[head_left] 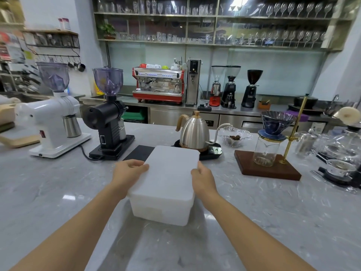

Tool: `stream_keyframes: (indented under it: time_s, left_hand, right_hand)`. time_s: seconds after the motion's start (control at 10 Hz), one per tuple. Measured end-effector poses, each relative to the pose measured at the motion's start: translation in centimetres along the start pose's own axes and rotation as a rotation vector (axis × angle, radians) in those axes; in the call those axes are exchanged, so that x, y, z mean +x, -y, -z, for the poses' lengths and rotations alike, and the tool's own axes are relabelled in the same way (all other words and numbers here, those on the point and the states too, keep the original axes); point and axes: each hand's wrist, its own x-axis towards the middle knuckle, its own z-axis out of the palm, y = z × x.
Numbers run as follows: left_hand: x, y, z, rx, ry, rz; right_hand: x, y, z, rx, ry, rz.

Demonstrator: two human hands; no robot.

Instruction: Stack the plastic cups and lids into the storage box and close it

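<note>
A translucent white storage box (162,210) stands on the marble counter in front of me. Its flat white lid (170,173) lies on top and covers the opening, so whatever is inside is hidden. My left hand (128,173) grips the lid's left edge, thumb on top. My right hand (203,178) grips the lid's right edge in the same way. No loose cups or cup lids show on the counter.
Just behind the box are a black scale pad (136,153) and a steel gooseneck kettle (193,133) on its base. A black grinder (108,114) and a white grinder (52,118) stand at the left. A pour-over stand (273,145) and glassware (332,151) are at the right.
</note>
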Motion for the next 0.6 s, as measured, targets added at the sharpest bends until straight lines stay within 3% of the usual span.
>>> stream_keyframes:
  time_s: [0.2, 0.3, 0.5, 0.6]
  left_hand:
    - [0.2, 0.1, -1.9, 0.041, -0.064, -0.042]
    - [0.3, -0.2, -2.2, 0.211, -0.105, -0.123]
    - [-0.5, -1.2, -2.3, 0.781, -0.193, -0.467]
    - [-0.9, -2.2, -2.4, 0.994, -0.197, -0.640]
  right_hand:
    - [1.2, -0.5, 1.0, -0.009, 0.015, 0.000]
    - [1.7, -0.7, 1.4, -0.056, 0.028, 0.003]
    - [1.6, -0.5, 2.2, -0.181, -0.003, 0.013]
    - [0.7, 0.1, 4.0, -0.322, -0.184, 0.160]
